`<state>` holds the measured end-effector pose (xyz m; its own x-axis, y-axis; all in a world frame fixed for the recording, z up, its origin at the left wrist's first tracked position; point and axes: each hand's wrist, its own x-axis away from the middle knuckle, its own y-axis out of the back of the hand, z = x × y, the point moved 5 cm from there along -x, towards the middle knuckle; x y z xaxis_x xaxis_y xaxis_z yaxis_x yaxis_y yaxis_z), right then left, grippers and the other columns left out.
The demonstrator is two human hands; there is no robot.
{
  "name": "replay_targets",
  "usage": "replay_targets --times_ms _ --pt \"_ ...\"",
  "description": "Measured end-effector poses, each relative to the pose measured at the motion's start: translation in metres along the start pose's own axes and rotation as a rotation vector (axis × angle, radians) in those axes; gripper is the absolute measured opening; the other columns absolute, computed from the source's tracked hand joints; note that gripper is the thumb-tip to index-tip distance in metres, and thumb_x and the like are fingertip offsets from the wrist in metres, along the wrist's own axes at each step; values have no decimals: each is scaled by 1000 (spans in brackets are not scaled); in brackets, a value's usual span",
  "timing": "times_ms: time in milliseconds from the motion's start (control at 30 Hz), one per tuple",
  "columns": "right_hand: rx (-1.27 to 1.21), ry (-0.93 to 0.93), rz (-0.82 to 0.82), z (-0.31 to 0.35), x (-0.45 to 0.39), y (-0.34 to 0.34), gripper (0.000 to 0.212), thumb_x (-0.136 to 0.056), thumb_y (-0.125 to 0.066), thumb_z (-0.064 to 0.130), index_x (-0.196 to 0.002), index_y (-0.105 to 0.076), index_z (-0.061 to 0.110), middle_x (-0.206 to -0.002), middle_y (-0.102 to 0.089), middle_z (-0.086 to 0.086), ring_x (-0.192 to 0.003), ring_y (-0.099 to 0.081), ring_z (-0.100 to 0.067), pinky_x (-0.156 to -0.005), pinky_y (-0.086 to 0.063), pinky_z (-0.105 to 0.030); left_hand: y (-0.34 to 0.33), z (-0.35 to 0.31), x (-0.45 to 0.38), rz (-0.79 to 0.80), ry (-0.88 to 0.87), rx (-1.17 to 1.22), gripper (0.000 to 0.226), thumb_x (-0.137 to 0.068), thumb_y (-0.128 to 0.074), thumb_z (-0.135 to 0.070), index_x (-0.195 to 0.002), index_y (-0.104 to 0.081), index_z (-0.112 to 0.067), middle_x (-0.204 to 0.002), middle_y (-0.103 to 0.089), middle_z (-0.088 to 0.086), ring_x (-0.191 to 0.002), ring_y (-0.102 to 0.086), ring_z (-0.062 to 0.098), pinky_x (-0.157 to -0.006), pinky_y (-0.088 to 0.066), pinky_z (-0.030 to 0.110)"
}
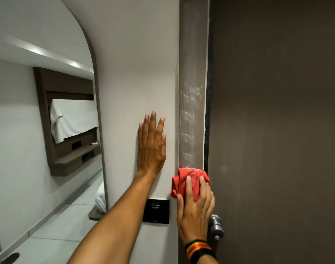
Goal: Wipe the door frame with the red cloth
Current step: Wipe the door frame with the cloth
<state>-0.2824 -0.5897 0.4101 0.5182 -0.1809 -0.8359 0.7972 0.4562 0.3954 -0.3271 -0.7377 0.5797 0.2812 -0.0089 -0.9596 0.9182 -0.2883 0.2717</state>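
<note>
While the right hand [194, 210] presses the red cloth [189, 182] against the door frame [192, 92], its grip is closed on the bunched fabric, with the fingers spread over the front of the cloth and the thumb at the cloth's left edge. The cloth sits on the grey-brown frame just above the round metal door knob [216, 226], and pale streaky smears run up the frame from the cloth's top edge. A striped wristband [199, 249] (black, yellow and red) circles the right wrist below the knob. Left of the frame, the left hand [152, 147] lies flat and open on the white wall [136, 63], fingers pointing up and holding nothing. Below that hand and just beside the frame, a dark switch plate [156, 211] is set into the wall. Right of the frame stands the dark brown door [277, 121], touching the frame along a thin dark gap. Well to the left of the frame, an arched mirror [39, 121] reflects a wall unit with a white sheet draped over it.
</note>
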Motion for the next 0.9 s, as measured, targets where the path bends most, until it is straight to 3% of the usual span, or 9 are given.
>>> replay_targets --times_ms 67,167,533,667,900 --pt "69 55 43 -6 4 -16 63 -99 -39 44 -158 -28 24 -169 -10 -17 -156 -11 -38 -126 -2 -58 -9 3 -7 -27 46 -35 57 -111 -27 -26 -166 -17 -18 -176 -8 6 -164 -2 26 -133 1 47" --pt "85 94 -12 -6 -13 -24 66 -96 -47 37 -157 -28 25 -170 2 -17 -156 0 -41 -125 6 -59 -17 7 -4 -90 52 -89 57 -111 -21 -30 -166 -15 -18 -176 -6 4 -164 -3 26 -132 6 44" --pt "6 153 -259 87 -209 61 64 -101 -48 29 -159 -21 31 -170 -3 -15 -157 -3 -40 -124 -14 -63 -16 4 -5 -111 40 -112 59 -109 -37 -23 -165 -21 -13 -175 -15 9 -163 -10 30 -133 -3 46" --pt "-5 140 -238 128 -287 107 57 -104 -36 37 -159 -22 32 -170 -4 -15 -156 -5 -41 -123 -14 -63 -15 5 -7 -125 29 -105 57 -110 -35 -24 -164 -24 -12 -174 -20 10 -162 -14 31 -133 -6 44" --pt "-32 111 -146 166 -361 154 57 -104 -35 36 -159 -20 33 -170 3 -12 -157 -3 -38 -125 -10 -60 -13 3 -7 -126 38 -60 55 -112 -26 -30 -164 -17 -17 -173 -18 7 -162 -16 32 -133 -4 41"
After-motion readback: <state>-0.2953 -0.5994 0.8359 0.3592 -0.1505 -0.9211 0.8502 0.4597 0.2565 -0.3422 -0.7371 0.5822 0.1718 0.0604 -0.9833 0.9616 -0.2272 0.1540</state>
